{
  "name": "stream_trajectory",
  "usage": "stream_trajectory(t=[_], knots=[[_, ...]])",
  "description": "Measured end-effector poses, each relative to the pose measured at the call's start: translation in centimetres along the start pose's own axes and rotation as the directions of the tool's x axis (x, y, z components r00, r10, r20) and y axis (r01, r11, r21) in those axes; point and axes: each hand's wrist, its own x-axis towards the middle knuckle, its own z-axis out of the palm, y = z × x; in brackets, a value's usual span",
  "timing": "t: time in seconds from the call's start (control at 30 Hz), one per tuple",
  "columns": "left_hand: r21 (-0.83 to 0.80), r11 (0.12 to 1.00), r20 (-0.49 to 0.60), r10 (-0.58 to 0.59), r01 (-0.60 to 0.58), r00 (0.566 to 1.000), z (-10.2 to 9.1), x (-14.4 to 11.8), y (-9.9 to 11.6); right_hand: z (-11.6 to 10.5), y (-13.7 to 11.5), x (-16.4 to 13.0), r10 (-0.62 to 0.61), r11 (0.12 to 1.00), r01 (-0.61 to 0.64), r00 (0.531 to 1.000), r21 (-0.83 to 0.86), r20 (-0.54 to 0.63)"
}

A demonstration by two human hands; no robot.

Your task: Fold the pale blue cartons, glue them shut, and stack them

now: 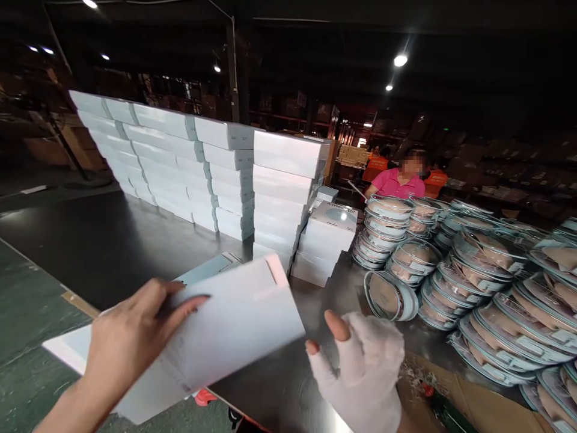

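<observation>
A white cardboard box (238, 319) is tilted in front of me above the near edge of the table. My bare left hand (135, 328) is closed on it, with the thumb across its upper face. Just right of the box's corner is my right hand (360, 367), in a white glove with bare thumb and index fingertips. Its thumb and index finger are apart, the other fingers are bent, and nothing shows between them. Behind the held box lies a pale blue flat piece (210, 269), partly hidden.
White boxes (166, 138) are stacked in rows along the dark table (67, 234). Round clear-lidded packages (478, 288) stand in piles on the right; one package (385, 294) leans sideways. A person in pink (396, 183) is beyond them. Brown cardboard (478, 391) and a dark green object (451, 412) lie at lower right.
</observation>
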Motion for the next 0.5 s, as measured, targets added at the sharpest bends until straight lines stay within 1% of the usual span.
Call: stream_trajectory(t=[0.03,0.07,0.1,0.13,0.17,0.2,0.23,0.27,0.3,0.33,0.37,0.4,0.43,0.47,0.5], knots=[[-0.076,0.991,-0.061,0.102,-0.106,0.993,-0.5,-1.0,1.1,-0.2,-0.7,-0.7,0.036,0.998,-0.039,0.998,0.046,0.056],[-0.152,0.964,-0.133,0.200,-0.219,0.971,-0.9,-2.0,2.1,-0.3,-1.3,-1.4,0.085,0.987,-0.103,0.986,0.121,0.147],[-0.212,0.929,-0.191,0.265,-0.304,0.945,-1.2,-2.8,3.0,-0.3,-1.5,-2.2,0.151,0.951,-0.216,0.949,0.223,0.275],[-0.253,0.902,-0.227,0.297,-0.351,0.928,-1.3,-3.4,3.7,-0.4,-1.6,-3.0,0.226,0.868,-0.382,0.872,0.317,0.433],[-0.275,0.893,-0.231,0.298,-0.356,0.926,-1.2,-3.9,4.4,-0.6,-1.5,-3.6,0.271,0.733,-0.570,0.745,0.371,0.609],[-0.279,0.903,-0.202,0.277,-0.327,0.939,-1.1,-4.3,4.9,-0.9,-1.2,-4.1,0.273,0.560,-0.743,0.583,0.366,0.765],[-0.281,0.914,-0.175,0.251,-0.293,0.952,-0.9,-4.6,5.3,-1.3,-0.7,-4.5,0.231,0.377,-0.869,0.424,0.322,0.876],[-0.298,0.916,-0.140,0.235,-0.268,0.962,-0.7,-4.9,5.6,-1.8,-0.2,-4.6,0.154,0.209,-0.941,0.301,0.267,0.941],[-0.332,0.905,-0.107,0.246,-0.268,0.963,-0.4,-5.3,5.9,-2.3,0.3,-4.5,0.065,0.078,-0.968,0.242,0.237,0.968],[-0.383,0.878,-0.070,0.283,-0.288,0.956,0.0,-5.7,6.2,-2.9,0.9,-4.3,-0.027,-0.008,-0.969,0.245,0.245,0.969],[-0.453,0.835,-0.030,0.336,-0.312,0.941,0.4,-6.3,6.6,-3.6,1.4,-4.0,-0.091,-0.046,-0.961,0.277,0.274,0.956],[-0.536,0.773,0.010,0.409,-0.340,0.913,0.8,-6.8,7.0,-4.2,1.8,-3.7,-0.123,-0.022,-0.952,0.306,0.305,0.944],[-0.624,0.700,0.054,0.483,-0.349,0.874,1.1,-7.5,7.5,-4.7,2.1,-3.4,-0.127,0.071,-0.942,0.318,0.329,0.939],[-0.708,0.629,0.110,0.545,-0.320,0.831,1.4,-8.0,8.1,-5.2,2.3,-3.2,-0.110,0.215,-0.919,0.313,0.331,0.943],[-0.783,0.570,0.171,0.582,-0.249,0.795,1.5,-8.4,8.6,-5.5,2.5,-3.2,-0.086,0.368,-0.879,0.294,0.305,0.952]])
